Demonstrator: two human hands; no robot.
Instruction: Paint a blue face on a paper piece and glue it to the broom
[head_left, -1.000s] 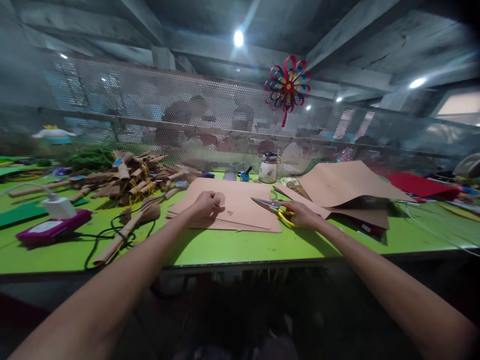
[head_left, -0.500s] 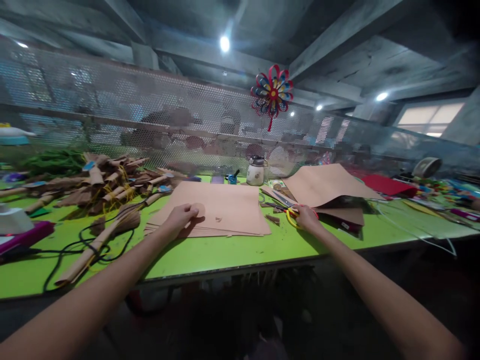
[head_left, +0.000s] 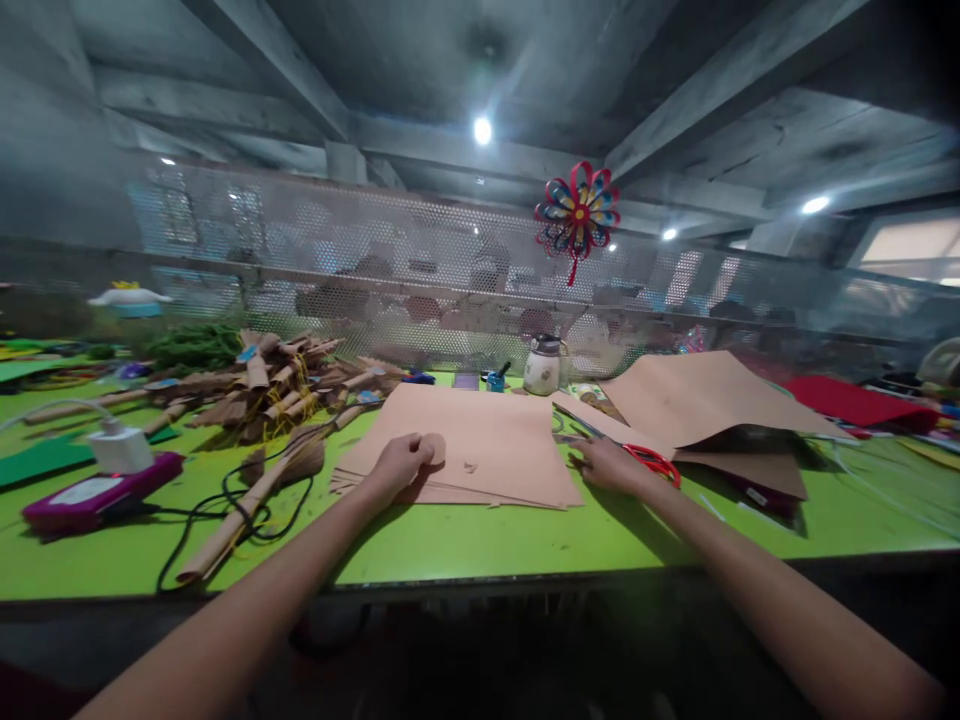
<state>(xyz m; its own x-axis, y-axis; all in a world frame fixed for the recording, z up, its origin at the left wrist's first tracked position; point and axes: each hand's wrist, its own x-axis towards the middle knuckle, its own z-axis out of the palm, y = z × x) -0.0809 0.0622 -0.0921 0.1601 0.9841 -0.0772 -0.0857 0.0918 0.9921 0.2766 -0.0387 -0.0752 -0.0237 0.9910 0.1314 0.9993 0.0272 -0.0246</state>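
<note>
My left hand (head_left: 399, 466) rests on a stack of brown paper sheets (head_left: 480, 425) and pinches a small round brown paper piece (head_left: 433, 449) between thumb and fingers. A tiny paper scrap (head_left: 470, 466) lies on the top sheet. Just right of the stack, my right hand (head_left: 606, 464) reaches low over the green table, its fingers stretched apart and seemingly holding nothing. Behind it lies a pair of scissors with red handles (head_left: 654, 464), partly covered by the hand. Dark scraps near those fingertips are too small to make out.
A pile of rolled brown paper pieces (head_left: 277, 385) and a black cable (head_left: 225, 500) lie left, beside a purple power strip (head_left: 97, 495). A patterned jar (head_left: 543, 368) stands behind the stack. Large brown paper (head_left: 712, 400) and red sheets (head_left: 862, 402) lie right. A mesh panel (head_left: 420, 290) runs behind.
My right hand has let go of the scissors and moved in front of them, fingers toward the stack. My left hand keeps the round piece. The view has shifted left and upward.
</note>
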